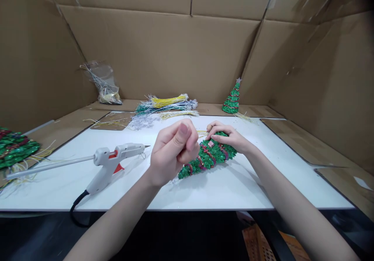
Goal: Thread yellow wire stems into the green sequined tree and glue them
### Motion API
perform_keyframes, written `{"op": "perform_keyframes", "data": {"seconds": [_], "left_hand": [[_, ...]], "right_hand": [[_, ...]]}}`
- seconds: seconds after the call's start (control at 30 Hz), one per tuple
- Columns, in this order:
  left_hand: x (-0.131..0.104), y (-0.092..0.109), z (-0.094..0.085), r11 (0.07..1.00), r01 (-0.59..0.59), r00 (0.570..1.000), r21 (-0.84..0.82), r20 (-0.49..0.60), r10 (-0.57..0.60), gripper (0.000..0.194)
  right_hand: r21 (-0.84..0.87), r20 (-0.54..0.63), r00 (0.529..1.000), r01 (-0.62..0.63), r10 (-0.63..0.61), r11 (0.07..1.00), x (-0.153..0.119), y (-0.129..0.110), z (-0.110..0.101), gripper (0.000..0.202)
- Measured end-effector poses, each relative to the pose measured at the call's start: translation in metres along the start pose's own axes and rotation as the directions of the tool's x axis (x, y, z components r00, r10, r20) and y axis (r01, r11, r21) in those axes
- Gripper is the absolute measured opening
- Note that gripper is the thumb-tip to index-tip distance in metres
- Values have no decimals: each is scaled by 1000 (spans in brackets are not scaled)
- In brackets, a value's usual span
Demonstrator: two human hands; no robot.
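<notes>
A small green tinsel Christmas tree (210,155) lies on its side on the white table, its tip toward the left and front. Red and purple garland winds around it, and a pink square ornament sits near its base. My right hand (226,136) is closed over the tree's wide base end. Raised in front of the tree, my left hand (174,150) is closed in a fist with the thumb over the fingers. What it holds, if anything, is hidden. Left of that fist, a white glue gun (108,163) rests with its nozzle pointing right.
Behind the hands lie bundles of yellow, white and green wire ties (168,103) and silvery pieces (143,121). A finished-looking tree with a star (233,97) stands at the back right. Another green tree (16,148) is at the left edge. A plastic bag (106,83) leans against the cardboard wall (163,50).
</notes>
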State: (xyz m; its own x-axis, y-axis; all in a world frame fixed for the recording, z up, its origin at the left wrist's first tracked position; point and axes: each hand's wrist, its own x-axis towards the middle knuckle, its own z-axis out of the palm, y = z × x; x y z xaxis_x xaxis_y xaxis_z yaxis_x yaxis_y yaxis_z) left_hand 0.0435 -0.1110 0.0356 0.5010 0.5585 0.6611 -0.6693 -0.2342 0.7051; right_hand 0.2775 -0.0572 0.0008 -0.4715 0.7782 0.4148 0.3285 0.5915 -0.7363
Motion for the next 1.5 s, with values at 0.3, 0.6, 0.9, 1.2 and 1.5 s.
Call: {"op": "perform_keyframes", "data": {"seconds": [0.3,0.6,0.9,1.2,1.5], "left_hand": [[-4,-11,1,997,24,999,72,-23,-22,37],[-9,-17,4,987,13,1000,158,-12,-12,38],[-14,-15,7,974,-17,1000,227,9,16,38],[-8,-14,4,983,22,1000,182,3,-23,39],[-11,-16,5,974,114,993,193,-47,-107,40]], "right_hand": [[3,-10,1000,-27,27,1000,-1,-2,0,19],[-3,-3,1000,-26,26,1000,-1,-2,-1,20],[-2,-1,1000,2,-2,1000,0,-1,0,21],[-5,0,1000,-16,16,1000,-1,-2,0,21],[-9,-9,1000,-22,22,1000,0,-2,0,23]]}}
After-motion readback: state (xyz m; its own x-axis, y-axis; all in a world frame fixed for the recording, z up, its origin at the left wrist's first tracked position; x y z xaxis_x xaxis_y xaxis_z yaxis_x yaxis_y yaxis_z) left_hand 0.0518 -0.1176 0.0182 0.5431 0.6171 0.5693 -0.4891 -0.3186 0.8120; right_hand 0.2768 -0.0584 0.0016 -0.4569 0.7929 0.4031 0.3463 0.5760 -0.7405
